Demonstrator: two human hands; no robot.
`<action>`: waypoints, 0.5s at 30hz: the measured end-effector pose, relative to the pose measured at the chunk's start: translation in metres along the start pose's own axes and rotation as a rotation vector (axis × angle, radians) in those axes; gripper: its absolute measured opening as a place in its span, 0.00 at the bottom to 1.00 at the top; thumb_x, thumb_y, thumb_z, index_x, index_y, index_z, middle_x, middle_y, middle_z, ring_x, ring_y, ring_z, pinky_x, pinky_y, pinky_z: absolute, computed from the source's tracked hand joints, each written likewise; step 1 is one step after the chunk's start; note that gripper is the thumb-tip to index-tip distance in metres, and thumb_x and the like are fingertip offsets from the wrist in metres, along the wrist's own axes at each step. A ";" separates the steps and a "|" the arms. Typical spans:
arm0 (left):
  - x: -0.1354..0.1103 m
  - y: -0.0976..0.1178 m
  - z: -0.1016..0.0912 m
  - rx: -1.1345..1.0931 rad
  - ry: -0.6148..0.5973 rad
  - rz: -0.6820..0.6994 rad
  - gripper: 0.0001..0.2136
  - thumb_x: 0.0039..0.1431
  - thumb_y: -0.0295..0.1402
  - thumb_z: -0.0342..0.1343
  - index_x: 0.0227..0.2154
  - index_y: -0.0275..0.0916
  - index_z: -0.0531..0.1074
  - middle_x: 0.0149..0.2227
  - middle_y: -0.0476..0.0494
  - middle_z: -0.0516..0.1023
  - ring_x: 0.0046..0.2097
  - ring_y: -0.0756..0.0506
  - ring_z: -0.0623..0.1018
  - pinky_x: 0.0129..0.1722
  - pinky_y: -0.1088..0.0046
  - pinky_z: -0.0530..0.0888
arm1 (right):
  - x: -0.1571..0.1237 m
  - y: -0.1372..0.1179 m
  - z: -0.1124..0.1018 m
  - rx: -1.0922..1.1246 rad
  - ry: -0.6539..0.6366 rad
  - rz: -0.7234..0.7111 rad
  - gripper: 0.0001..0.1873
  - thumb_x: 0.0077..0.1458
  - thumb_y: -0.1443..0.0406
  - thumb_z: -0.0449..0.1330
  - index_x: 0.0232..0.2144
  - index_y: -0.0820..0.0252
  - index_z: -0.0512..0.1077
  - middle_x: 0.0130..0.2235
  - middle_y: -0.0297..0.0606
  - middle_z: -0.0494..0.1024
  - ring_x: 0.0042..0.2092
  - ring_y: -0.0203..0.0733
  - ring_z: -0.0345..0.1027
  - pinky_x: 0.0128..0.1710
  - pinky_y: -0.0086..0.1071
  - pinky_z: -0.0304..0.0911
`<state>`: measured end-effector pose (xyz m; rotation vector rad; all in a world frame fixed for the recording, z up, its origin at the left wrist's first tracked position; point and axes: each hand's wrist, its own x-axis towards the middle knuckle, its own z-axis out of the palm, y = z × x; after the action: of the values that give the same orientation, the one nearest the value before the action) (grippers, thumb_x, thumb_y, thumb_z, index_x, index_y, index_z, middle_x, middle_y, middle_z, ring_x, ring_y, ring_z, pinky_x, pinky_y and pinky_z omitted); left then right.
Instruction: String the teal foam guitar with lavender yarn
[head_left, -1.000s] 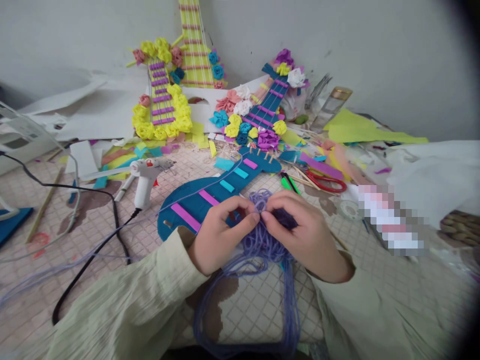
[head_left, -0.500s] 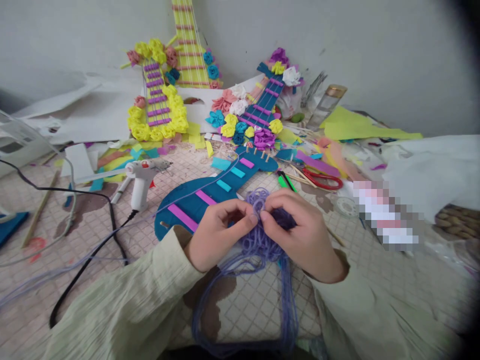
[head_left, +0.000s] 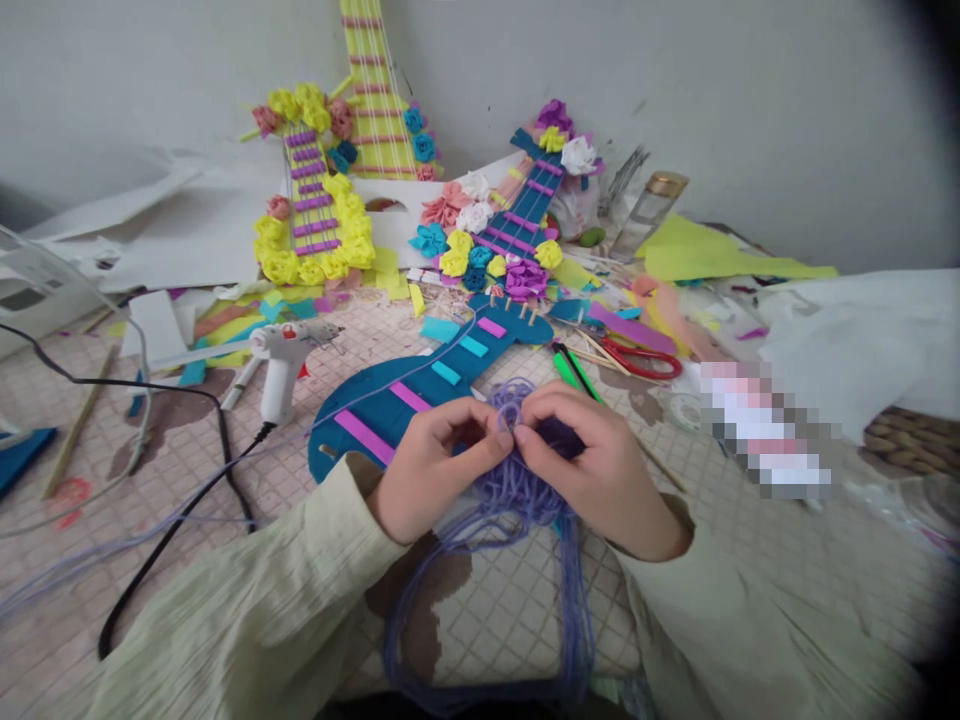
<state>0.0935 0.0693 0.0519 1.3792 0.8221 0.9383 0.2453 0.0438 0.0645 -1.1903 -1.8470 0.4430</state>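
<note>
A tangled bunch of purple yarn [head_left: 517, 490] lies in front of me, with long loops trailing down to the near table edge. My left hand [head_left: 446, 465] pinches a strand of it between thumb and forefinger. Close against it, my right hand [head_left: 589, 465] pinches the yarn too, and a small loop stands up between the fingertips. Behind my hands lies a blue guitar-shaped cutout [head_left: 360, 400] with pink and light-blue strips across it and small pegs at its head. One purple strand runs along the cutout and off to the left.
A white glue gun [head_left: 281, 370] with a black cord stands on the left. Red-handled scissors [head_left: 645, 360] and a green cutter [head_left: 574, 370] lie to the right. Decorated yellow [head_left: 311, 200] and blue [head_left: 529, 205] guitar models lean at the back among paper scraps.
My right hand has shifted slightly left, bringing its fingertips against the left ones. A small yarn loop now shows above the pinch.
</note>
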 end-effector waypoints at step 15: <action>0.004 -0.005 0.001 -0.133 0.009 -0.063 0.08 0.49 0.35 0.58 0.25 0.36 0.67 0.25 0.52 0.66 0.27 0.54 0.65 0.28 0.78 0.62 | 0.003 0.085 -0.035 -0.658 0.145 0.289 0.17 0.46 0.55 0.58 0.34 0.62 0.69 0.29 0.40 0.73 0.31 0.43 0.67 0.30 0.35 0.61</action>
<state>0.0963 0.0729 0.0474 1.2282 0.7913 0.9343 0.3208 0.0816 0.0277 -1.8869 -1.7473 -0.1202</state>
